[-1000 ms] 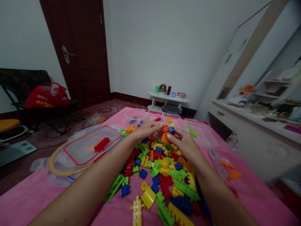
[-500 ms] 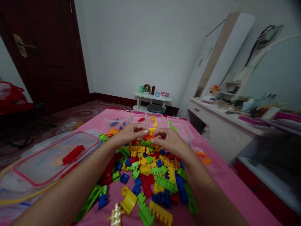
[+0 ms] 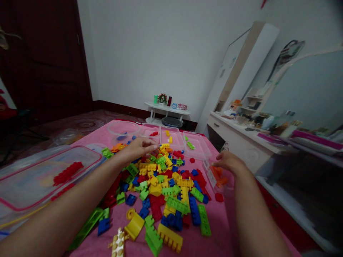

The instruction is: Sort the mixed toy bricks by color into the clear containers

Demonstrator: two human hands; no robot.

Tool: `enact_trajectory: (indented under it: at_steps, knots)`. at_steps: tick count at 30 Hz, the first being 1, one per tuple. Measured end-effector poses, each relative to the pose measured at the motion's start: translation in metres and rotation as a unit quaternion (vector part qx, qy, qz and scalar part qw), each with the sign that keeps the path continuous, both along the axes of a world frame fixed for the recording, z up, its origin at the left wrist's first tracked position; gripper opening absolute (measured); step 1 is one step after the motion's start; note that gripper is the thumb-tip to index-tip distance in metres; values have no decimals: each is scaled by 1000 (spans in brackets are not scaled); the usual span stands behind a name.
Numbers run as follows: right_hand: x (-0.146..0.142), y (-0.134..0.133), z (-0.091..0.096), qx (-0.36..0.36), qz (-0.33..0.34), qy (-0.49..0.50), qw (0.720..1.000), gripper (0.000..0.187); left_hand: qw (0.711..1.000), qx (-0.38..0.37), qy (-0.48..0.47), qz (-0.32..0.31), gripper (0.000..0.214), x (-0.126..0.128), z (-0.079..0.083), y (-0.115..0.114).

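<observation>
My left hand (image 3: 142, 147) hovers over the far part of a pile of plastic building bricks (image 3: 155, 189). Its fingers stretch to the right, and I see nothing held in them. Off to the right, my right hand (image 3: 230, 161) has its fingers curled over the far rim of a small clear plastic container (image 3: 210, 175). That container looks slightly tilted, and orange bricks (image 3: 220, 176) lie inside it. The right fingertips are partly blurred. Yellow bricks (image 3: 165, 147) sit just right of the left fingertips.
Clear trays (image 3: 197, 151) holding a few sorted bricks line the far edge of the pink cloth (image 3: 211, 223). A red-rimmed plastic lid (image 3: 34, 175) lies at left with a red brick (image 3: 68, 173) on it. A dresser (image 3: 241, 139) stands to the right.
My right hand has moved from the pile, beside the left hand, out to the container of orange bricks. My left hand stays over the pile. The view has shifted slightly right.
</observation>
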State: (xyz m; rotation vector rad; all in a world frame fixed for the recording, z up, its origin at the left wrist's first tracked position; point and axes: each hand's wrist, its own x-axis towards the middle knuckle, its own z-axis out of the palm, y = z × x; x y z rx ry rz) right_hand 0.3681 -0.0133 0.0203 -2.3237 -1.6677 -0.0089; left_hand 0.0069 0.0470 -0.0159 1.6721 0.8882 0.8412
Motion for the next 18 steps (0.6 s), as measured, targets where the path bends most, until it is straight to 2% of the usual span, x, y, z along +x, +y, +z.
enact_trajectory:
  at_steps: [4,7,12,18]
  knots:
    - [-9,4,-2,-104,-17,9,994,34,1000,-2,5,3,46,1,1,-1]
    - [-23,6,-4,-174,1,-8,985,30,1000,-3,15,7,47,2,3,-3]
    - [-43,15,-17,-173,18,-24,984,16,1000,-8,27,1,49,2,4,-4]
    - [-50,13,-17,-171,34,-26,984,26,1000,-4,26,-2,51,0,0,0]
